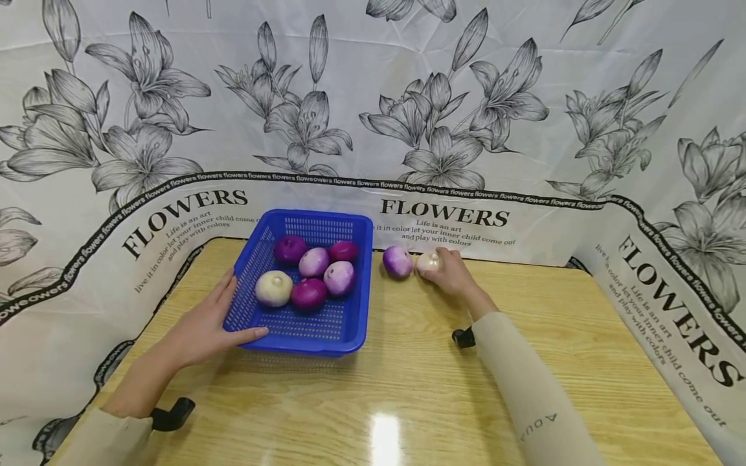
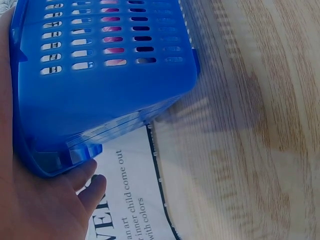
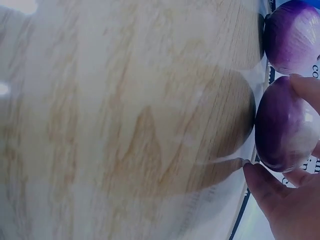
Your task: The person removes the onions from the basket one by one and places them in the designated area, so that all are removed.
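A blue plastic basket [image 1: 355, 278] stands on the wooden table and holds several onions [image 1: 309, 275], purple, pale purple and one white. My left hand [image 1: 204, 327] holds the basket's near left corner [image 2: 75, 125], thumb along the front rim and fingers against the left wall. Right of the basket, at the table's far edge, my right hand [image 1: 449, 272] grips a pale purple onion [image 1: 428, 262] [image 3: 282, 125] that rests on the table. A second purple and white onion [image 1: 398, 261] [image 3: 292, 35] lies just left of it, almost touching.
The wooden table [image 1: 408, 388] is shiny. A white cloth printed with flowers [image 1: 443, 129] walls in its left, far and right edges. Each forearm carries a black wrist mount [image 1: 463, 336].
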